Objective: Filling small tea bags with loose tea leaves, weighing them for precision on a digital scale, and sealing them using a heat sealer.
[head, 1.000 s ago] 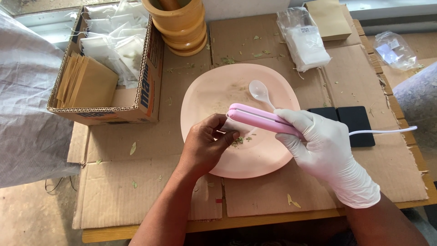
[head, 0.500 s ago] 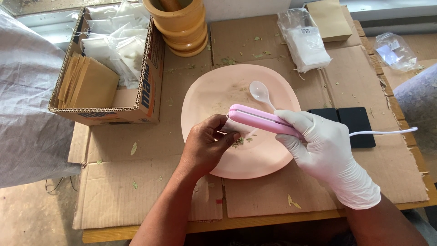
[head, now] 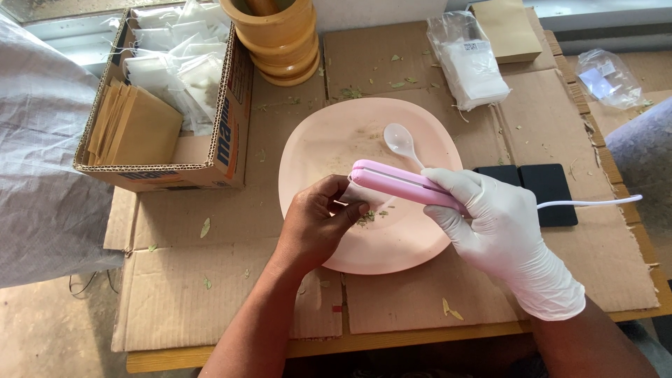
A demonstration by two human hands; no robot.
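My right hand [head: 498, 231], in a white glove, grips a pink clamp-shaped corded tool [head: 402, 183] over a round pink plate [head: 329, 147]. My bare left hand [head: 318, 224] is curled with its fingertips pinched at the tool's front end, seemingly on a small clear sachet that is mostly hidden. Under the fingers lies a small heap of dried green leaf bits [head: 367, 217]. A white plastic spoon [head: 401, 142] rests on the plate just beyond the tool. The tool's white cord [head: 588, 201] runs off to the right.
A cardboard box [head: 210, 157] with brown envelopes and clear bags stands at the left. A wooden mortar [head: 280, 35] is at the back, a bag of white sachets [head: 472, 66] beside it. Two black pads [head: 539, 189] lie to the right. Cardboard sheets cover the table.
My left fingers have shifted slightly at the tool's front end. The right hand and the tool stay where they were.
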